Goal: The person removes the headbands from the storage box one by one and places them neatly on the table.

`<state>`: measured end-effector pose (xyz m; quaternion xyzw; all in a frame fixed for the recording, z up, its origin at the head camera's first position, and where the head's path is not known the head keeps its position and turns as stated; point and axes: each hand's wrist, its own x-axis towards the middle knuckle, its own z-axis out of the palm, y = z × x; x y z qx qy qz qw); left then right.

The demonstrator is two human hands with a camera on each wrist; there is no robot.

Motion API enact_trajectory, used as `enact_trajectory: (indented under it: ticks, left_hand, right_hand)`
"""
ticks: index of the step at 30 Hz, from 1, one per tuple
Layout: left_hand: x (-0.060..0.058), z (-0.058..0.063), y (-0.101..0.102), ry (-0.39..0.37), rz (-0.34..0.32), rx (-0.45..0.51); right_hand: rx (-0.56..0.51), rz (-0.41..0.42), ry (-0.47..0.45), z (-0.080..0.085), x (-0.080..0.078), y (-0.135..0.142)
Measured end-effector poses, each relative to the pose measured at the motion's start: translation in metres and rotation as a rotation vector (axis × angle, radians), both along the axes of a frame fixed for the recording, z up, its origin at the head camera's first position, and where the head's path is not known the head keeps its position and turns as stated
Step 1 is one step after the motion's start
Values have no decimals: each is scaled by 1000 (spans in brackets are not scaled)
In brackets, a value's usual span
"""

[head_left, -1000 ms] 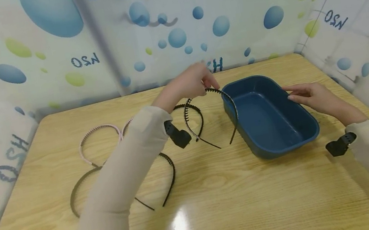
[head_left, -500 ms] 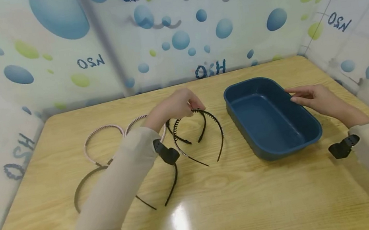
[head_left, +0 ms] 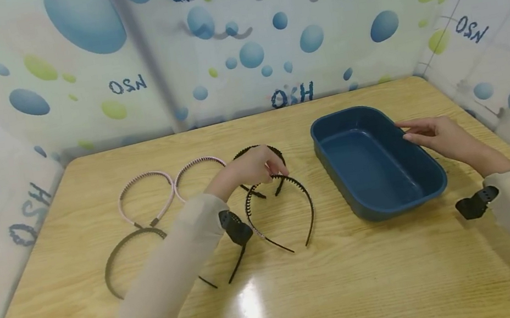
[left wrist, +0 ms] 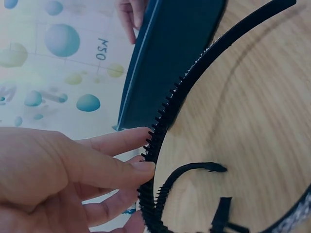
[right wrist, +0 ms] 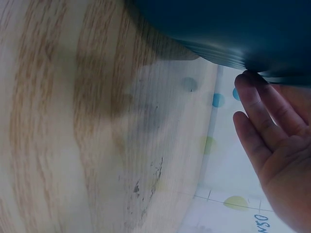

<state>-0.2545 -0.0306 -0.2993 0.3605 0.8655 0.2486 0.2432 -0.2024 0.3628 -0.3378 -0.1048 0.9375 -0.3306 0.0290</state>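
My left hand (head_left: 256, 165) pinches the top of a black toothed headband (head_left: 310, 203) between thumb and fingers. In the left wrist view the held headband (left wrist: 192, 73) arches away from the fingertips, with a sparkly outer side. Its two ends point toward me, close over the table. Just behind it lies another black headband (head_left: 279, 154), partly hidden by the hand. On the right, my right hand (head_left: 447, 142) holds the rim of a dark blue basin (head_left: 371, 163), the thumb over the edge. In the right wrist view, fingertips (right wrist: 248, 80) touch the outer wall under the lip.
Two pink headbands (head_left: 123, 202) lie at the back left of the wooden table (head_left: 346, 289). A grey-brown headband (head_left: 109, 260) is nearer, partly under my left sleeve (head_left: 169, 283), as is a black-ended headband (head_left: 238, 264). Patterned walls (head_left: 240, 33) border the table's back and sides.
My left hand has moved left and toward me, away from the basin, and lowered the black headband toward the table. My right hand stays on the basin's rim.
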Motion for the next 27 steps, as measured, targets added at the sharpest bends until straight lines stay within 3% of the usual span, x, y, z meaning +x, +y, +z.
enact_trajectory:
  ticks: [8, 15, 27]
  left_hand:
    - [8, -12, -4, 13, -16, 11]
    - [12, -18, -4, -77, 10, 37]
    - [14, -33, -8, -33, -9, 62]
  right_hand:
    - [11, -27, 5, 2, 0, -3]
    - [-1, -23, 7, 3, 0, -4]
    - [-25, -28, -8, 2, 2, -3]
